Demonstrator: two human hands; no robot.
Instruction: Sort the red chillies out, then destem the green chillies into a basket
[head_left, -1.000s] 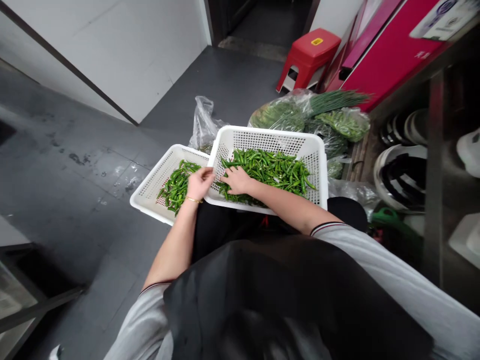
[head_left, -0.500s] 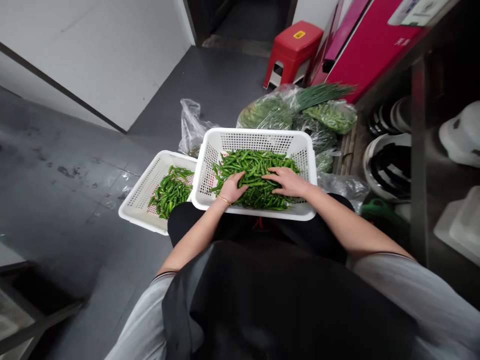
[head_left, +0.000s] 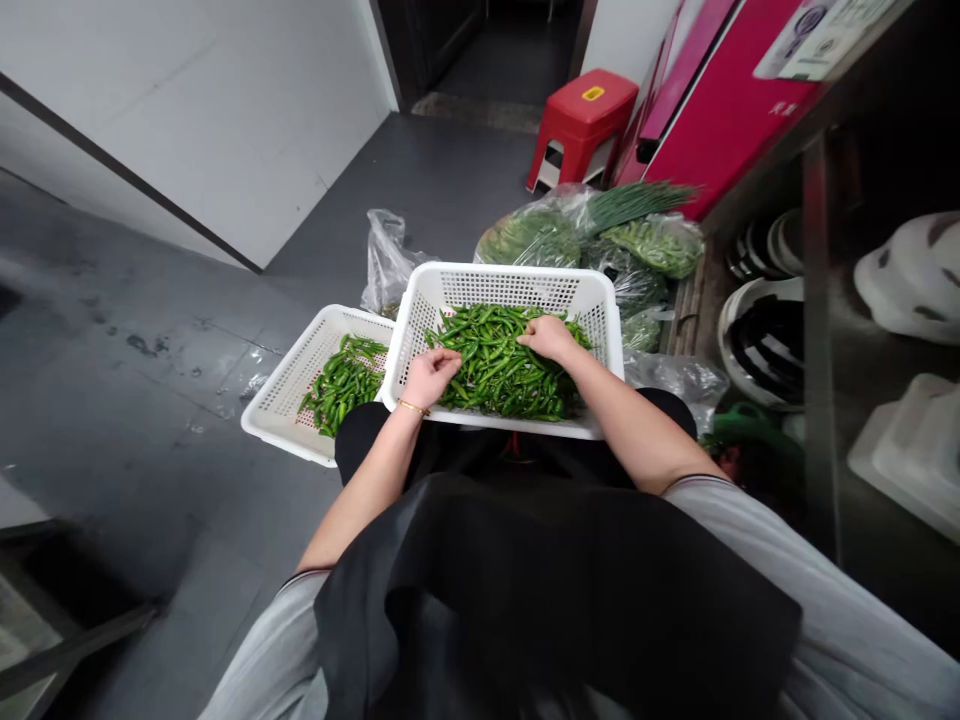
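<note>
A white perforated basket (head_left: 600, 310) rests on my lap, filled with green chili peppers (head_left: 495, 365). My left hand (head_left: 429, 377) lies at the basket's near left part, fingers curled into the peppers. Further in, my right hand (head_left: 550, 337) sits on the pile toward the far right, fingers bent around some peppers. A second white basket (head_left: 285, 390) stands on the floor to the left, holding a smaller heap of green chilies (head_left: 341, 380).
Plastic bags of greens (head_left: 592, 230) lie on the floor beyond the baskets. A crumpled clear bag (head_left: 386, 260) sits at the back left. A red stool (head_left: 577, 125) and a pink cabinet (head_left: 720, 110) stand further off. Metal shelves with dishes (head_left: 765, 330) are at right.
My left hand moved from the floor basket into the lap basket. My right hand shifted from the left of the pile to its far right side. The view swung slightly.
</note>
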